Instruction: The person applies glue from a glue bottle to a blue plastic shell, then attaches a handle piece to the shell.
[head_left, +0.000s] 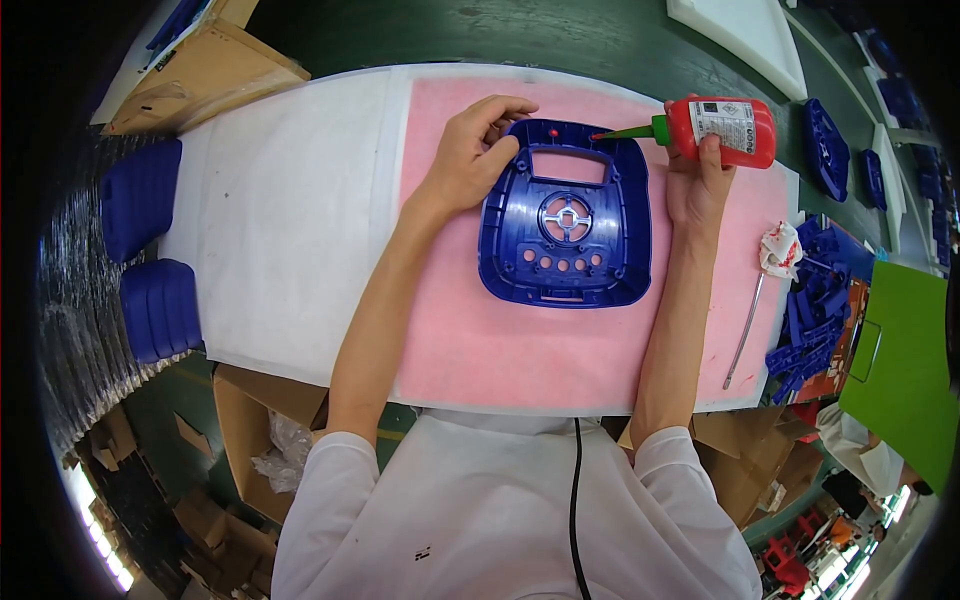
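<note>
Workshop with a green floor [550,30], and a table covered in white sheeting [280,230] plus a pink mat [455,350]. The blue plastic housing [520,215] lies on that mat, ribbed inner side up, with a rectangular cutout, a round vented hub and a row of five holes, so I'll place everything else off it. Left hand [475,155] is at the housing's far left corner, fingers bent and thumb at the edge; can't tell if it's really gripping or just resting there. Right hand [695,185] is wrapped round a red squeeze bottle [720,130] at the housing's far right corner, bottle tipped sideways so its green nozzle [632,132] points in over the far rim. Can't tell if the tip touches. There's a red drop [553,133] on that same rim. Right of the housing: a thin metal rod [745,325], a red-stained white wad [780,248] at its far end, then a pile of small blue plastic parts [812,315]. Well left of the housing, two curved blue panels [148,255].
</note>
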